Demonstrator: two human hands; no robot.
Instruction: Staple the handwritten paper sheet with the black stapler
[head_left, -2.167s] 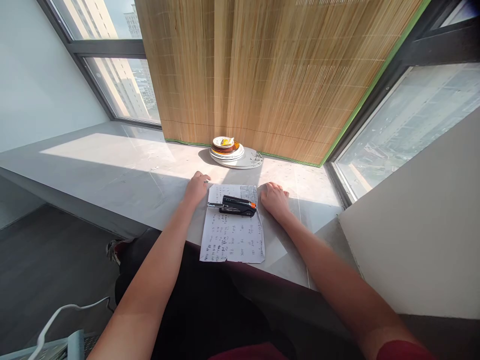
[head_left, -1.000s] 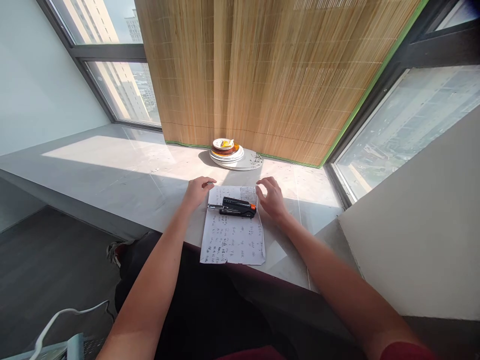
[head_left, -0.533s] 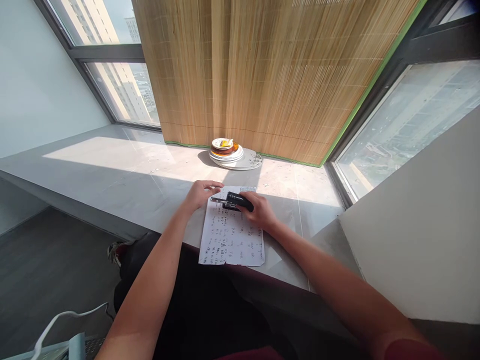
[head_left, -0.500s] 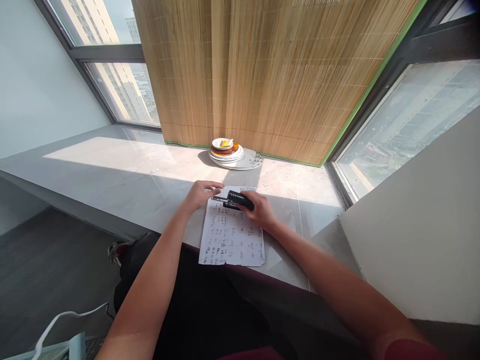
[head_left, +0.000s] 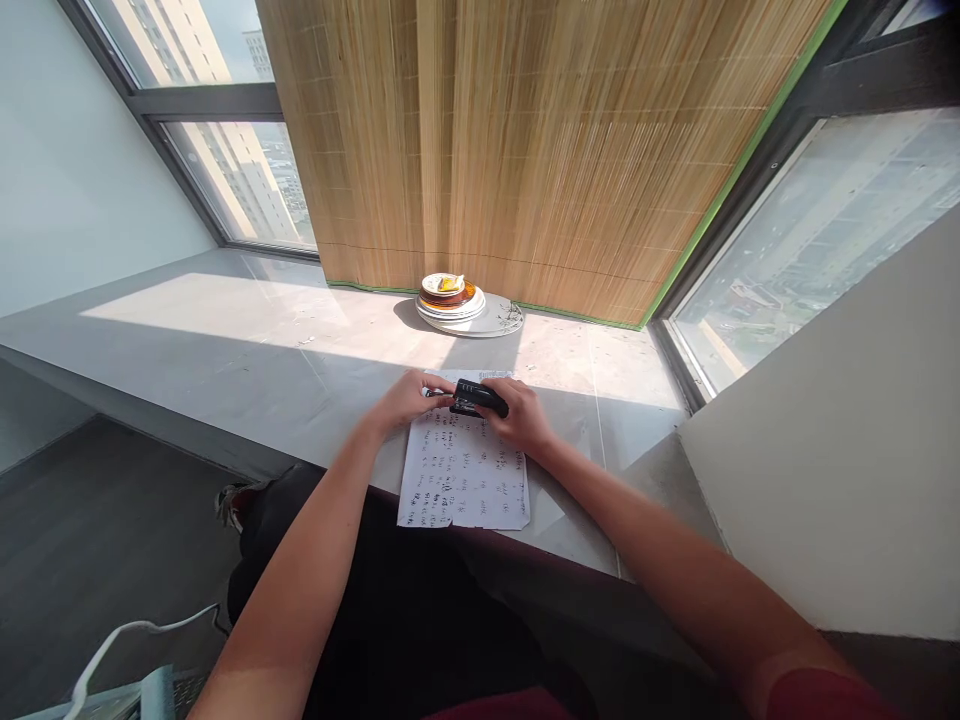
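A black stapler (head_left: pixel 480 397) is held above the paper, my right hand (head_left: pixel 519 415) wrapped round its right end. Between the fingers of my left hand (head_left: pixel 409 400) is the thin metal part that sticks out of the stapler's left end; most of that part is hidden by the fingers. Under both hands lies a white sheet of paper (head_left: pixel 465 475) covered in rows of handwriting. Its lower edge reaches the front edge of the ledge.
A stack of plates (head_left: pixel 450 308) with a small yellow item on top stands at the back of the pale ledge (head_left: pixel 247 350). Behind it hangs a bamboo blind (head_left: pixel 525 150). A white wall (head_left: pixel 847 450) closes off the right side. A white cable (head_left: pixel 142 627) runs at lower left.
My left hand has moved right and closed its fingers on the stapler's protruding metal part, of which less shows now. My right hand and the paper have hardly moved.
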